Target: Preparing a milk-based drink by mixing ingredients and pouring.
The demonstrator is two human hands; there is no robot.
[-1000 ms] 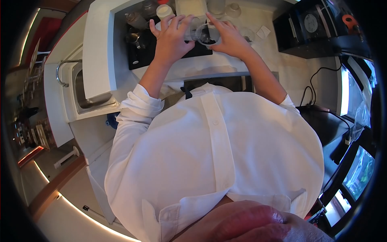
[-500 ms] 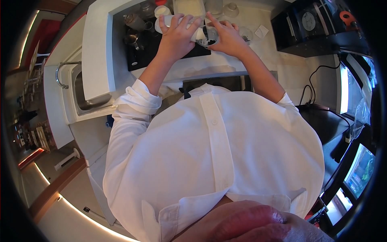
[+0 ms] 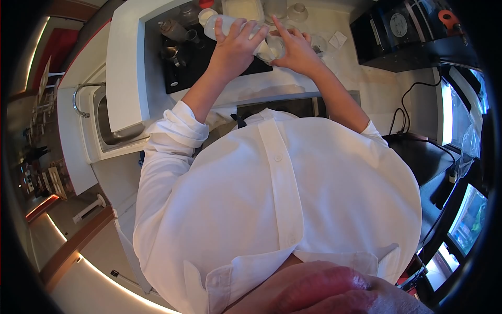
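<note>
Clear cup (image 3: 276, 48) over the tabletop (image 3: 334, 62), curled in the right grip (image 3: 299, 54), looked whiter inside than 0.5 seconds earlier, suggesting pouring from the tilted translucent container (image 3: 227, 26) the left grip (image 3: 234, 53) encircled.

Whitish bottle (image 3: 210, 27), plain white shirt (image 3: 225, 178)

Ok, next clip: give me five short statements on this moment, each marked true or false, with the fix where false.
1. The left hand grips a container. True.
2. The container stands upright. False: it is tilted toward the cup.
3. The right hand holds the cup. True.
4. The sink is on the right side. False: it is on the left.
5. The shirt is white. True.
</note>
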